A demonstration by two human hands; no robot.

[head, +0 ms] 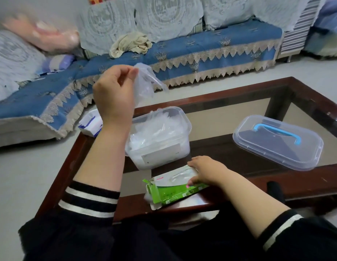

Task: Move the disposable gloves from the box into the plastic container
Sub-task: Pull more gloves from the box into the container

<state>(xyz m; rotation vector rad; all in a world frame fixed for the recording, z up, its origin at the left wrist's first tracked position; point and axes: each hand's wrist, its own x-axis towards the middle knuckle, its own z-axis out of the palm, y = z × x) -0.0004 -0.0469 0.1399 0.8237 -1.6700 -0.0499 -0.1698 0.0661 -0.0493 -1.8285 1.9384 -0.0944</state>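
While the clear rectangular plastic container (158, 136) on the dark wood-framed glass surface (239, 117) already looks heaped near its rim with thin transparent disposable gloves (154, 129), the job appears well along but unfinished. The left hand (115, 93) is raised above the container, thumb and fingertips pinching a bunch of filmy clear gloves (145, 83) that hangs just over the opening, so this batch has yet to be dropped in. The right hand (205, 171) rests on the flat green-and-white cardboard box (173, 191) at the near edge, fingers curled over its torn-open top and holding it down. How many gloves remain inside cannot be told. The container's clear lid with a blue handle (277, 140) lies apart to the right, still to be fitted, if closing is intended.
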